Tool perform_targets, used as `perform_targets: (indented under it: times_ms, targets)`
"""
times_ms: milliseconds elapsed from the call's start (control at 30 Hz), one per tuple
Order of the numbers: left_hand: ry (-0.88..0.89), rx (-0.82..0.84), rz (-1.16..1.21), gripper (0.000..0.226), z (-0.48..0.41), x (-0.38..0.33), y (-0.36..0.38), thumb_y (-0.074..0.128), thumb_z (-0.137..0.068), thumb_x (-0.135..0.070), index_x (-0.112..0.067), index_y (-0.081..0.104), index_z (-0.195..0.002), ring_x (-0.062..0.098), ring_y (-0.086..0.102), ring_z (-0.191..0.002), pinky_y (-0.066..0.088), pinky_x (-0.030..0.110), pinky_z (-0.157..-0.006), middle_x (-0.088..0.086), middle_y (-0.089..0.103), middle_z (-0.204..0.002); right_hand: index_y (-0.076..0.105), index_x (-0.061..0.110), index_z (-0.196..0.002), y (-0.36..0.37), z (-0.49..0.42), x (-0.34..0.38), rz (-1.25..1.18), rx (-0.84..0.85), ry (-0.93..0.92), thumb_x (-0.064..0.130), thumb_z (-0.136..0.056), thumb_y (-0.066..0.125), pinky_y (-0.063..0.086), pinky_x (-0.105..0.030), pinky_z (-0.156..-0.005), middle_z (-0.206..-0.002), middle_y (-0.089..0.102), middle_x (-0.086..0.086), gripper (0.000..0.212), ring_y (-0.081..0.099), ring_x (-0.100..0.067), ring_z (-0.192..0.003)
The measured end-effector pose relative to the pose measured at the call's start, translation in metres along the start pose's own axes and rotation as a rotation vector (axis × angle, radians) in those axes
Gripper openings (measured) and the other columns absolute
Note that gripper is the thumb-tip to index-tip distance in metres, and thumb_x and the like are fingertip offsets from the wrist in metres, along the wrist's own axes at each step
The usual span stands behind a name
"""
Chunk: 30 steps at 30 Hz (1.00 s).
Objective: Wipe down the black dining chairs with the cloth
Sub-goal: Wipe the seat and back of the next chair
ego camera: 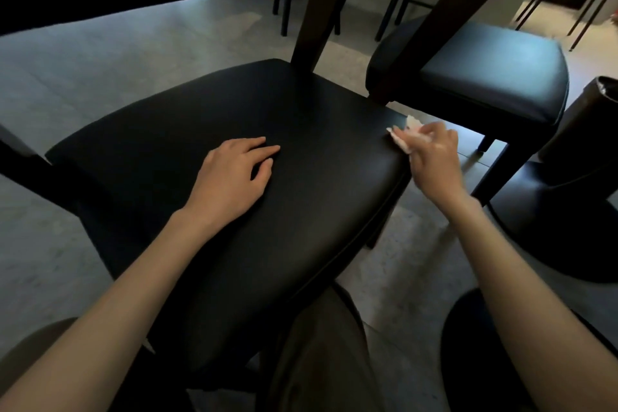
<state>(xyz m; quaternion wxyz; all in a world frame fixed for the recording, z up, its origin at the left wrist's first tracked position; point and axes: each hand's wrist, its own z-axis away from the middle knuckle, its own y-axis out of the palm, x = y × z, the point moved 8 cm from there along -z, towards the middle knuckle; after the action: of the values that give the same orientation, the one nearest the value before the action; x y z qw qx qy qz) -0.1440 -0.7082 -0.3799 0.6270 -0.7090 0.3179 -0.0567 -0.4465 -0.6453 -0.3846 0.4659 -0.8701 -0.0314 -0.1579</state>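
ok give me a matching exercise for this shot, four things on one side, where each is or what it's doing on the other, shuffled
1 left hand
2 right hand
3 cloth
4 second chair

a white, at the right edge of the near seat
b stands further right, untouched
c rests flat on the near seat
d grips the cloth

Pairs: 1-c, 2-d, 3-a, 4-b
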Motion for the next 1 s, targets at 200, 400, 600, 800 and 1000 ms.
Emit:
perform_targets:
  times_ms: [200, 400, 600, 800, 1000]
  targets:
    - [0.019, -0.012, 0.007, 0.04, -0.003, 0.006, -0.001, 0.043, -0.099, -0.038, -0.036, 0.048, -0.138, 0.013, 0.036, -0.136, 0.028, 0.039, -0.112, -0.008, 0.045, -0.146, 0.068, 0.016, -0.121, 0.023, 0.008, 0.11, -0.179, 0.165, -0.11, 0.018, -0.093, 0.042, 0.036, -0.031, -0.082, -0.108, 0.056, -0.018, 0.038, 0.051, -0.034, -0.095]
    - [-0.026, -0.039, -0.097, 0.042, -0.023, 0.046, -0.008, 0.041, -0.097, -0.042, -0.038, 0.045, -0.139, 0.017, 0.036, -0.136, 0.031, 0.042, -0.11, -0.006, 0.043, -0.147, 0.062, 0.017, -0.13, 0.035, 0.0, 0.14, -0.146, 0.125, -0.093, 0.011, -0.093, 0.053, 0.037, -0.028, -0.08, -0.112, 0.053, -0.012, 0.039, 0.047, -0.025, -0.097]
    - [-0.012, -0.021, -0.099, 0.037, -0.033, 0.047, -0.008, 0.043, -0.098, -0.036, -0.034, 0.053, -0.134, 0.02, 0.048, -0.123, 0.04, 0.037, -0.099, -0.001, 0.054, -0.138, 0.06, 0.019, -0.132, 0.069, -0.027, 0.157, -0.092, 0.24, 0.031, 0.011, -0.095, 0.05, 0.035, -0.027, -0.087, -0.12, 0.049, -0.011, 0.039, 0.042, -0.027, -0.103]
    - [-0.187, 0.292, -0.109, 0.046, -0.032, 0.036, -0.016, 0.04, -0.1, -0.032, -0.032, 0.036, -0.146, 0.022, 0.04, -0.133, 0.037, 0.04, -0.104, 0.001, 0.041, -0.149, 0.059, 0.025, -0.132, 0.058, -0.014, 0.159, -0.174, 0.535, 0.222, 0.006, -0.093, 0.049, 0.028, -0.025, -0.094, -0.134, 0.048, -0.012, 0.044, 0.045, -0.032, -0.117]
    - [-0.338, 0.431, 0.213, 0.056, -0.032, 0.01, -0.096, 0.047, -0.098, -0.034, -0.029, 0.025, -0.15, 0.019, 0.06, -0.108, 0.051, 0.041, -0.09, 0.004, 0.06, -0.126, 0.057, 0.022, -0.114, -0.043, -0.049, 0.197, -0.351, 0.51, 0.486, 0.017, -0.094, 0.058, 0.041, -0.019, -0.073, -0.114, 0.06, -0.001, 0.02, 0.06, -0.015, -0.098]
